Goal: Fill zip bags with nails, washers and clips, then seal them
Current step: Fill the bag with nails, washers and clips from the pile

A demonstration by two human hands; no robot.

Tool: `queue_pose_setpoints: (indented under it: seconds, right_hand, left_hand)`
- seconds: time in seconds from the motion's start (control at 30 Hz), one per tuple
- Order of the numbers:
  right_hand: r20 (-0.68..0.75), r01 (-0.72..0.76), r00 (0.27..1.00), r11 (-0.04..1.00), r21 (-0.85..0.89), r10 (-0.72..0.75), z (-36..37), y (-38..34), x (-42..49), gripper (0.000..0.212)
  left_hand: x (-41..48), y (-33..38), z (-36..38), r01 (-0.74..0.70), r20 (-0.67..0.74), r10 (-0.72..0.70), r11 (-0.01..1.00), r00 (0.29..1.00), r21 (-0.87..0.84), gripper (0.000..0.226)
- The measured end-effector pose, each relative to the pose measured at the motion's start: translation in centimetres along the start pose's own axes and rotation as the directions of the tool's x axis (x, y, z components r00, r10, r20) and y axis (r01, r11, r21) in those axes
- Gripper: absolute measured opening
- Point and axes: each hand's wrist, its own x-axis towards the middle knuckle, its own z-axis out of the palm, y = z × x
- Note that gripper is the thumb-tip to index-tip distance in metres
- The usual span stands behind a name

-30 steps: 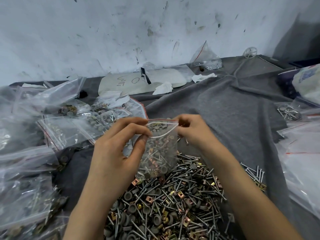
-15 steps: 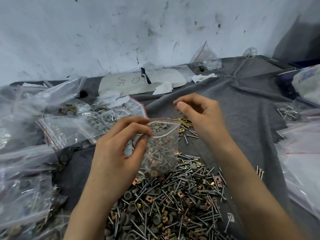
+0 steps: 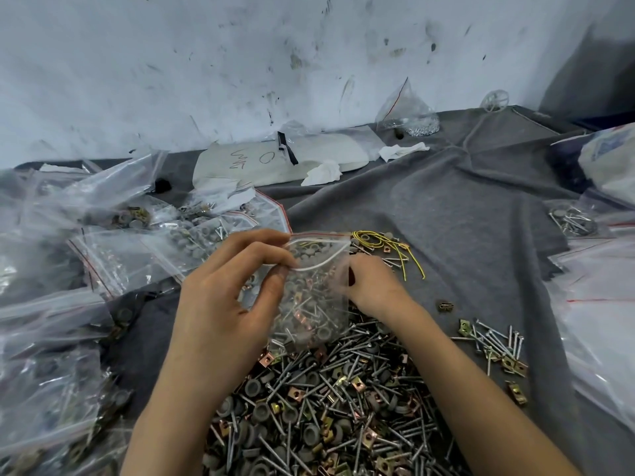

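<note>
Over a heap of steel nails, grey washers and brass clips, the left hand pinches a clear, part-filled zip bag open; the right hand sits behind it, grip unreadable. Bare grey cloth opens rightward; a far white sheet reads "0".

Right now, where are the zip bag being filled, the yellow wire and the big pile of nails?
Zip bag (image 3: 311, 304): head view, middle of its clear front.
Yellow wire (image 3: 372, 239): head view, its coiled end.
Pile (image 3: 326, 407): head view, its middle.
</note>
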Motion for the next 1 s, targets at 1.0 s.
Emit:
queue_pose_setpoints:
  seconds: [1.0]
  right_hand:
    - [-0.087, 0.161, 0.983, 0.987, -0.009, -0.162, -1.3, 0.2, 0.2, 0.017]
  left_hand:
    - [0.0, 0.1, -0.2, -0.016, -0.018, 0.016, 1.0, 1.0, -0.021, 0.012]
